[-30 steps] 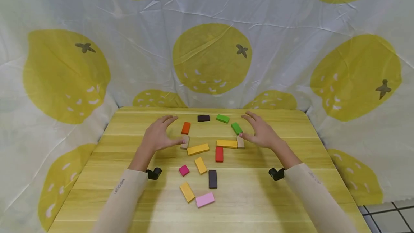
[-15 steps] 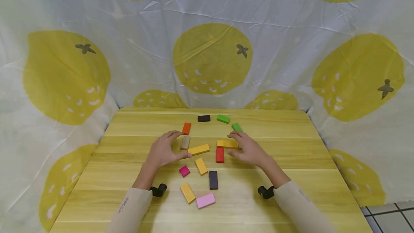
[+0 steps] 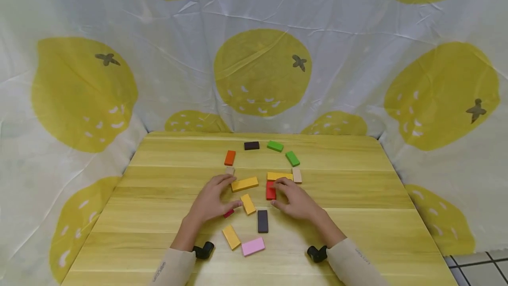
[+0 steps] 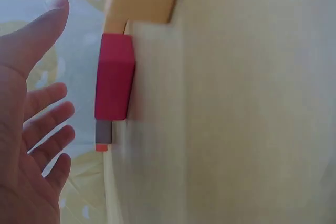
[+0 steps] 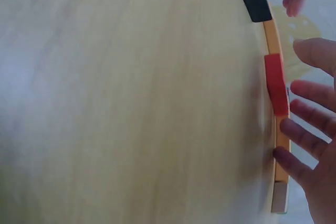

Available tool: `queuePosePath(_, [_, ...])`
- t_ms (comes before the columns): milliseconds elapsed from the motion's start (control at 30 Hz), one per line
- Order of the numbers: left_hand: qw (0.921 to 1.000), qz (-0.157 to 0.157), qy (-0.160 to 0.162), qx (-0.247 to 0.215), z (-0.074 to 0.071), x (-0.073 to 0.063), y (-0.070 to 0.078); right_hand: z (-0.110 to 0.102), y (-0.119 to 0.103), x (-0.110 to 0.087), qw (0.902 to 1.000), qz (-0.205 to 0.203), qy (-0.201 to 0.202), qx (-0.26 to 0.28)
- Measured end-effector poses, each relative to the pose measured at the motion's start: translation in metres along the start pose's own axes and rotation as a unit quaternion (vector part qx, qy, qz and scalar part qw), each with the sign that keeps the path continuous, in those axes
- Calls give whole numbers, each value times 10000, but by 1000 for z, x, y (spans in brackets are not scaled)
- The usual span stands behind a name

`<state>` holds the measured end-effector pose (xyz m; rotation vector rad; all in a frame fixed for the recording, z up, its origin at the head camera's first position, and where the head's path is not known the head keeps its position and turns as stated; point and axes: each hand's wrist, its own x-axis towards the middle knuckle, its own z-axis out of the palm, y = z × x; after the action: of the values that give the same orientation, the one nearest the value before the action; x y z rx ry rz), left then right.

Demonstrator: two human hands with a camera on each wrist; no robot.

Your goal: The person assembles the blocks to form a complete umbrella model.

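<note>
My left hand [image 3: 212,200] is open, its fingers spread over the left side of a loose layout of wooden blocks. Its thumb covers part of a magenta block [image 3: 228,214] and ends beside a short yellow block [image 3: 248,204]. The fingertips reach the left end of a long yellow block [image 3: 246,184]. Opposite it, my right hand [image 3: 295,200] is open too, fingertips overlapping the red block [image 3: 270,192] in the head view. A second long yellow block [image 3: 279,176] lies just beyond those fingers. In the right wrist view, the fingers spread beside the red block [image 5: 275,82]; neither hand holds anything.
Farther back lie a black block [image 3: 252,145], two green blocks [image 3: 293,158] and an orange block [image 3: 229,158]. Beige blocks [image 3: 296,175] flank the long yellow ones. Nearer are a dark grey block [image 3: 263,221], another yellow block [image 3: 231,237] and a pink block [image 3: 253,246].
Both hands have drawn back toward the body and closer together, from beside the far blocks to over the middle ones. The blocks keep their places.
</note>
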<state>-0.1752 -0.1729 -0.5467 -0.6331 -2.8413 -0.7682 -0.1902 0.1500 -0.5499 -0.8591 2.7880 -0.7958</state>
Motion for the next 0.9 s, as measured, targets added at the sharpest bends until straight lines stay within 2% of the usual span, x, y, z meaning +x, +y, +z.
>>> queuePosePath(133, [9997,225,25,-10,5,-3,6,4,-1,2,9998,-145,-40,-93])
queuePosePath(233, [9996,265,-37,-15,7,-3,12,6,-1,4,9996,-185,-90,-188])
queuePosePath(400, [9994,230,-253,-87,13,-2,22,9,0,6,9995,-224,-91,-211])
queuePosePath(633, [9984,190,-487,-213,19,-4,28,13,-1,12,9994,-237,-59,-237])
queuePosePath(900, [9982,144,-496,-320,16,-9,35,15,0,18,9998,-196,-22,-100])
